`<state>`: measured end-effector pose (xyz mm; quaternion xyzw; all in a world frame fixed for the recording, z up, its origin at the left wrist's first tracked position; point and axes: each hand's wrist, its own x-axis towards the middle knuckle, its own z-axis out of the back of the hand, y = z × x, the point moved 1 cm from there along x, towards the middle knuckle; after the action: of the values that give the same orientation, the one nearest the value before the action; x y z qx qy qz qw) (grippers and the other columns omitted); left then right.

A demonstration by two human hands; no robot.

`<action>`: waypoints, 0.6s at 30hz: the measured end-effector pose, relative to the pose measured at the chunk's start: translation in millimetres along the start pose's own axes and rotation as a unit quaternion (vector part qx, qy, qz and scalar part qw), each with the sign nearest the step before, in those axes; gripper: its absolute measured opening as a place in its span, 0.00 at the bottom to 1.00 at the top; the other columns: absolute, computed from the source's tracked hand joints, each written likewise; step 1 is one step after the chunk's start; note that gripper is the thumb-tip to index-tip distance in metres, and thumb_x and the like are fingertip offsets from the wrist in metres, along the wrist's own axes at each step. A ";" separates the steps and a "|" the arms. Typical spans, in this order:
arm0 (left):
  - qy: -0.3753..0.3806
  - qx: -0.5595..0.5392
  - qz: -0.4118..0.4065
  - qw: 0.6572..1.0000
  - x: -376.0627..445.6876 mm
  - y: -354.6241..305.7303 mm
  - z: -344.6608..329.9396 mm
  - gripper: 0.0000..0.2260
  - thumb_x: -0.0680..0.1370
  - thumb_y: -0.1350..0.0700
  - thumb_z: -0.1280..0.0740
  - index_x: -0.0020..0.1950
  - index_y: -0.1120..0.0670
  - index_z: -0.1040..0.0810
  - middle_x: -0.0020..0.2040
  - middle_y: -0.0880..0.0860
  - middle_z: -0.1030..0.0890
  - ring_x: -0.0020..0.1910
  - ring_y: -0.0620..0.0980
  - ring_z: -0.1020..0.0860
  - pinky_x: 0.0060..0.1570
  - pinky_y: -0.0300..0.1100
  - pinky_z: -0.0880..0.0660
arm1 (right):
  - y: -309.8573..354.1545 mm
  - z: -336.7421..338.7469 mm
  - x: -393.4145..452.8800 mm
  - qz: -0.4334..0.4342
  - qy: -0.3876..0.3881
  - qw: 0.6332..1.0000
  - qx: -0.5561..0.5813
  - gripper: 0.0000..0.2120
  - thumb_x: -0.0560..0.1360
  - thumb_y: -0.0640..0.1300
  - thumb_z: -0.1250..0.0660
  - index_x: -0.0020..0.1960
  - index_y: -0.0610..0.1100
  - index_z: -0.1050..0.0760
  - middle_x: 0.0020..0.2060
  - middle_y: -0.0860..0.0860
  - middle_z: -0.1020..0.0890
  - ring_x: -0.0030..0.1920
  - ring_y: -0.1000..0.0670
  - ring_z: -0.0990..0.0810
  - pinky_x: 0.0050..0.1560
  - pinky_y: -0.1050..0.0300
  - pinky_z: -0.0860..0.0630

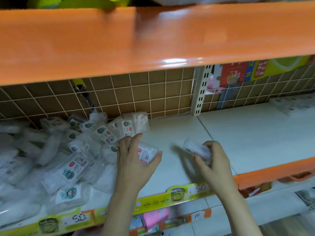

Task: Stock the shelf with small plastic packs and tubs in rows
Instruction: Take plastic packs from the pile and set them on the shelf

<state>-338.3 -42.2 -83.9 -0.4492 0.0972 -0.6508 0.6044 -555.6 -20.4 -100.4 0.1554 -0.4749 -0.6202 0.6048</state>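
A loose heap of small clear plastic packs [68, 159] with round green-and-red labels covers the left part of the white shelf [238, 137]. A short row of packs [126, 126] stands upright against the back grid. My left hand [136, 160] grips one labelled pack [147, 153] at the heap's right edge, thumb to the right. My right hand [214, 159] holds a blurred clear pack [196, 148] just above the shelf, a hand's width to the right of the left one.
An orange shelf edge [153, 40] hangs low overhead. A wire grid back panel [144, 92] and a slotted upright [201, 92] close the rear. Price strips marked 50 [80, 218] line the front lip. Coloured boxes [238, 74] show behind the grid at right.
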 end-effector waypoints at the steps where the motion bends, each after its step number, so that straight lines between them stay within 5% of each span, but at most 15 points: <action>1: -0.003 -0.005 0.013 1.000 -1.4 -8.4 -6.4 0.36 0.63 0.35 0.35 0.66 0.54 0.28 0.58 0.54 0.30 0.57 0.51 0.30 0.57 0.42 0.32 | -5.9 9.6 4.4 0.001 0.004 1.000 0.008 0.11 0.70 0.48 0.32 0.48 0.50 0.32 0.42 0.53 0.25 0.45 0.62 0.26 0.40 0.72 0.33; 12: 0.020 -0.012 0.142 0.990 -30.8 -113.4 -107.4 0.51 0.58 0.26 0.32 0.73 0.52 0.37 0.63 0.57 0.34 0.61 0.56 0.33 0.60 0.51 0.31 | -90.3 121.1 51.4 -0.034 0.051 0.998 -0.003 0.14 0.69 0.33 0.32 0.49 0.46 0.31 0.45 0.48 0.25 0.44 0.57 0.26 0.38 0.71 0.33; 18: 0.116 0.037 0.155 0.980 -47.1 -134.2 -131.8 0.57 0.61 0.46 0.21 0.76 0.45 0.61 0.65 0.47 0.52 0.69 0.55 0.47 0.70 0.47 0.40 | -110.1 150.7 57.9 -0.069 0.070 0.995 0.027 0.14 0.71 0.33 0.31 0.50 0.47 0.31 0.43 0.53 0.24 0.41 0.59 0.26 0.35 0.72 0.32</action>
<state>-531.0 -22.2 -92.3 -0.3274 0.2113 -0.6003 0.6985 -750.3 -32.1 -88.3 0.2470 -0.4362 -0.6349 0.5879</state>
